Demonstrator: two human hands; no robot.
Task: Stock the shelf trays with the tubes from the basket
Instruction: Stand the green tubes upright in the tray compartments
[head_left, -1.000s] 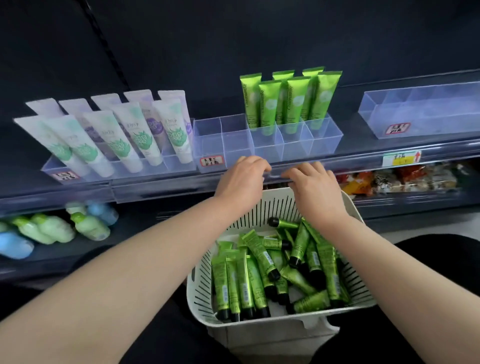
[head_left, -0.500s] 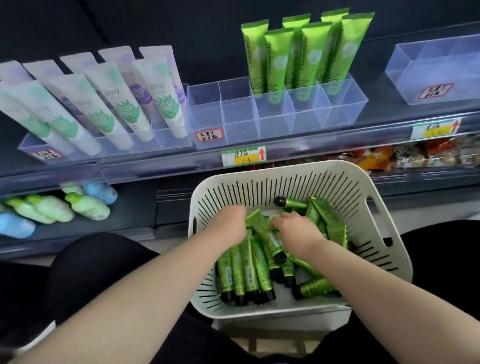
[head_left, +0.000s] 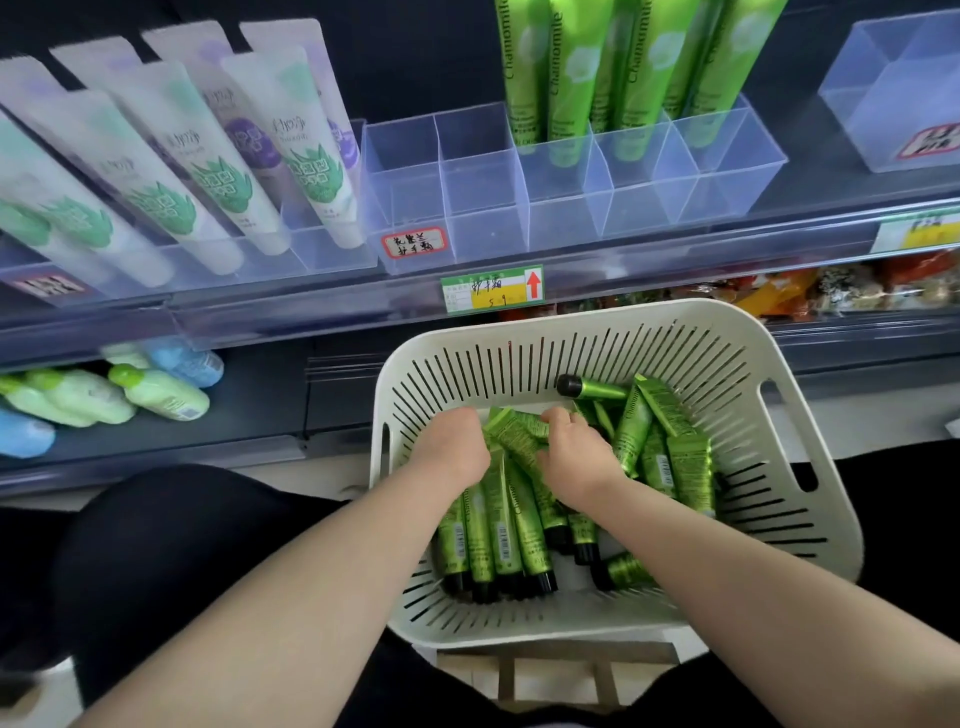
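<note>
A white slotted basket (head_left: 582, 322) sits low in front of me, holding several small green tubes with black caps (head_left: 501, 540). Both hands are down inside it. My left hand (head_left: 457, 449) curls its fingers over the flat ends of the tubes on the left side. My right hand (head_left: 571, 454) grips a green tube (head_left: 514, 434) that lies slanted between the two hands. On the shelf above, a clear divided tray (head_left: 483, 192) has bare compartments on its left, and several tall green tubes (head_left: 566, 78) stand in its back right compartments.
White tubes with green and purple prints (head_left: 218, 171) lean in a tray at the left. Another clear tray (head_left: 893, 93) stands at the far right. A yellow price tag (head_left: 493, 288) hangs on the shelf edge. Green and blue bottles (head_left: 156, 389) lie on the lower shelf.
Both hands came down from the basket's far rim into the pile of tubes. Since half a second ago they have closed in on the tubes, and the view has moved nearer the shelf.
</note>
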